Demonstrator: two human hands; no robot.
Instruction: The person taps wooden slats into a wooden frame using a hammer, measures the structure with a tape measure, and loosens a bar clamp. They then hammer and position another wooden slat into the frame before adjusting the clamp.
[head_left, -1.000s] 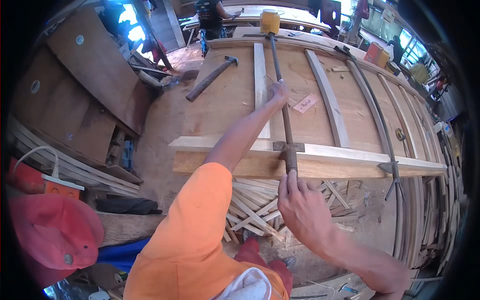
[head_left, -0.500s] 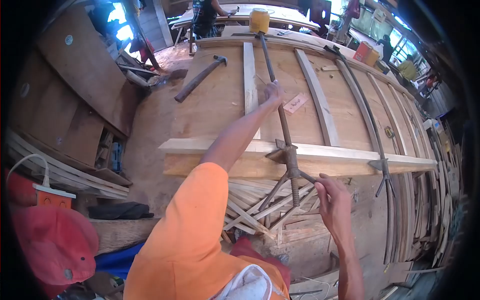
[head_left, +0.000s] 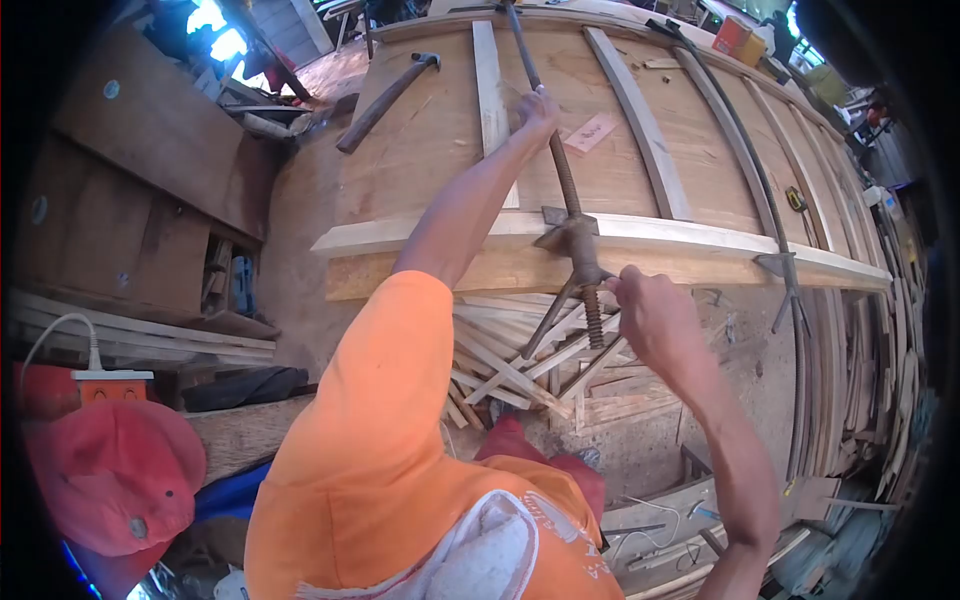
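Observation:
A long threaded bar clamp (head_left: 566, 185) spans a wooden frame. My left hand (head_left: 538, 112) is closed around its rod, above the near rail. At the near end, a rusty winged nut (head_left: 580, 250) sits against the pale wooden rail (head_left: 680, 238), with the threaded tip poking out below. My right hand (head_left: 655, 315) is closed on one of the nut's handle arms, mostly hidden by the fingers. Another arm of the nut points down and left. Farther right, a second bar clamp (head_left: 778, 264) crosses the same rail, untouched by either hand.
A hammer (head_left: 390, 100) lies on the plywood panel (head_left: 425, 165), left of a slat. A small marked wood piece (head_left: 590, 133) and a tape measure (head_left: 796, 199) lie there too. Wood offcuts (head_left: 510, 350) are heaped below the rail. A red cap (head_left: 125, 475) is at lower left.
The view has tipped downward, so the frame appears higher. My right hand has turned at the wrist and its fingers have curled further around the handle arm. My left hand still grips the rod.

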